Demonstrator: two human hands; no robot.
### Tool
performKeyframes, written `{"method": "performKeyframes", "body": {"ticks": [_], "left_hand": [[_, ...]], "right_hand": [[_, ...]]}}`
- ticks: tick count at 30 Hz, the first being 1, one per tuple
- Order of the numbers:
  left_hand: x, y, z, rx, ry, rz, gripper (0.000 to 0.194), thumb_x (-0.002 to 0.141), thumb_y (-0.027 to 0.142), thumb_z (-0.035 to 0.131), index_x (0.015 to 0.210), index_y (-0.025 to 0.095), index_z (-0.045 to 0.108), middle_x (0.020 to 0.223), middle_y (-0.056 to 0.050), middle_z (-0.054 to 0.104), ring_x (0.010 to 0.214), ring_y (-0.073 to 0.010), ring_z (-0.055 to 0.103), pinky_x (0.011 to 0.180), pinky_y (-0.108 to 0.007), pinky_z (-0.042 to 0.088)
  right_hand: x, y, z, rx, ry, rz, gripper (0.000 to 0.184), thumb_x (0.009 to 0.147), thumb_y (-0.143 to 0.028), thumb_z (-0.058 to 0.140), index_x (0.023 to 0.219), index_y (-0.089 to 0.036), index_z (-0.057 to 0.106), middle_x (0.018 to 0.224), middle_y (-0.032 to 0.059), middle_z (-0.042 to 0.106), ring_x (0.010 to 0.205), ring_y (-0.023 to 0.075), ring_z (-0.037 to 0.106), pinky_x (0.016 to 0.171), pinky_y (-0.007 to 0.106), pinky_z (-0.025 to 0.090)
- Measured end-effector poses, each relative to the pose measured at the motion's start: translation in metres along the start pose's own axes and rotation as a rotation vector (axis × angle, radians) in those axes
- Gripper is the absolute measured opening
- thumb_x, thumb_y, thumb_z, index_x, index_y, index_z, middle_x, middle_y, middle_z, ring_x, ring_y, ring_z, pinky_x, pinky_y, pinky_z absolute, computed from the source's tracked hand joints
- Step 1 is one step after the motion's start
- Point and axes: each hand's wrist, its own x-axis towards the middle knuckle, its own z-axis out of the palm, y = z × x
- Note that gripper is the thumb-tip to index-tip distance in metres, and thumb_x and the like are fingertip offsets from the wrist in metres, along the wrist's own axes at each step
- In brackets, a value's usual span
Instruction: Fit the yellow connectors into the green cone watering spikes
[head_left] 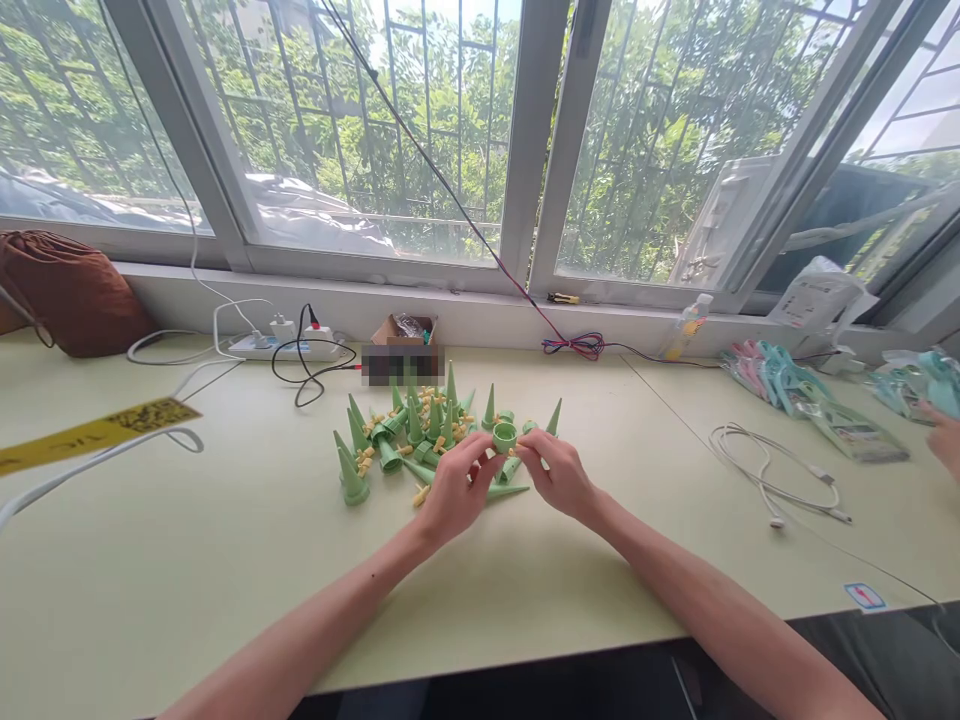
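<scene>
My left hand (459,485) pinches a round, hollow green plastic part (505,434), its open end facing up. My right hand (562,478) is closed at the other side of that part, its fingertips on a small yellow plastic piece (513,451) against the rim. Whether the piece sits in the part I cannot tell. Just beyond both hands lies a pile of green cones (352,480), some upright and some on their sides. Small yellow pieces (421,494) are scattered among them, and more green hollow parts (390,458) lie there too.
Behind the pile stands a small open box (405,330), with a power strip (285,346) and cables to its left. At right are a coiled white cable (757,470), bagged pastel items (780,380) and a bottle (686,325). Another person's hand (943,437) shows at the right edge.
</scene>
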Motion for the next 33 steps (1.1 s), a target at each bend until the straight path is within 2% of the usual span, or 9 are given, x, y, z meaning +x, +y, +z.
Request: {"method": "performKeyframes", "body": {"ticks": [6,10,12,15,19,21,26,29,33], "left_hand": [[0.0009,0.0005,-0.0004,-0.055,0.028,-0.093,0.024,0.096,0.038,0.049,0.096,0.019,0.064,0.090,-0.005,0.057,0.070,-0.0116,0.050,0.052,-0.018,0.046],[0.0011,-0.0015,0.0002,-0.091,0.136,-0.157,0.026,0.093,0.042,0.055,0.096,0.018,0.063,0.090,-0.004,0.061,0.064,-0.0100,0.052,0.052,-0.019,0.045],[0.0016,-0.0022,-0.0002,-0.150,0.169,-0.212,0.035,0.094,0.047,0.050,0.086,0.016,0.064,0.073,-0.002,0.060,0.054,-0.0088,0.048,0.048,-0.020,0.040],[0.0023,-0.0012,-0.0017,-0.238,0.130,-0.285,0.057,0.096,0.055,0.041,0.063,0.014,0.062,0.046,0.002,0.044,0.042,-0.0080,0.037,0.044,-0.022,0.034],[0.0029,0.0037,-0.0032,-0.272,0.065,-0.351,0.067,0.093,0.061,0.041,0.043,0.017,0.046,0.038,0.002,0.037,0.039,-0.0087,0.038,0.043,-0.023,0.034],[0.0029,0.0056,-0.0037,-0.284,0.050,-0.354,0.066,0.091,0.061,0.045,0.042,0.017,0.042,0.038,0.002,0.036,0.040,-0.0087,0.037,0.043,-0.023,0.033],[0.0011,0.0045,-0.0057,-0.304,-0.035,-0.337,0.058,0.093,0.058,0.045,0.054,0.016,0.051,0.044,0.005,0.034,0.042,-0.0070,0.029,0.042,-0.023,0.027],[-0.0002,0.0027,-0.0073,-0.293,-0.066,-0.305,0.054,0.094,0.055,0.045,0.056,0.016,0.046,0.048,0.005,0.034,0.045,-0.0067,0.028,0.043,-0.022,0.026],[-0.0009,0.0044,-0.0083,-0.220,-0.089,-0.213,0.036,0.093,0.048,0.052,0.075,0.016,0.054,0.064,0.002,0.044,0.056,-0.0092,0.044,0.048,-0.020,0.040]], "right_hand": [[0.0000,-0.0002,0.0026,0.033,-0.021,0.013,0.009,0.100,-0.019,0.044,0.098,-0.020,0.053,0.078,0.0020,0.054,0.064,0.0131,0.048,0.059,0.024,0.043],[0.0029,0.0010,0.0018,-0.018,0.053,0.028,0.013,0.101,-0.018,0.041,0.095,-0.021,0.053,0.077,0.0019,0.055,0.062,0.0123,0.048,0.056,0.023,0.042],[0.0042,0.0005,0.0007,-0.052,0.070,0.022,0.015,0.102,-0.018,0.040,0.095,-0.021,0.053,0.078,0.0023,0.055,0.062,0.0121,0.049,0.056,0.023,0.043],[0.0046,-0.0016,-0.0002,-0.097,0.033,-0.047,0.014,0.102,-0.017,0.040,0.099,-0.021,0.054,0.080,0.0033,0.057,0.062,0.0118,0.050,0.054,0.022,0.041],[0.0027,-0.0040,0.0008,-0.138,-0.052,-0.132,0.015,0.101,-0.014,0.040,0.105,-0.021,0.053,0.083,0.0039,0.060,0.061,0.0114,0.051,0.052,0.021,0.040],[0.0015,-0.0039,0.0015,-0.141,-0.062,-0.134,0.017,0.102,-0.014,0.039,0.107,-0.021,0.053,0.083,0.0042,0.060,0.063,0.0117,0.053,0.054,0.022,0.041],[0.0000,-0.0027,0.0017,-0.103,-0.070,-0.102,0.016,0.102,-0.016,0.037,0.104,-0.021,0.053,0.084,0.0046,0.060,0.064,0.0122,0.052,0.055,0.022,0.041],[-0.0007,-0.0025,0.0016,-0.083,-0.076,-0.086,0.015,0.102,-0.018,0.038,0.101,-0.021,0.052,0.080,0.0036,0.058,0.062,0.0124,0.050,0.055,0.022,0.040],[-0.0017,-0.0006,0.0018,-0.094,-0.050,-0.062,0.017,0.103,-0.021,0.037,0.094,-0.020,0.052,0.071,0.0001,0.052,0.055,0.0119,0.042,0.050,0.023,0.034]]}}
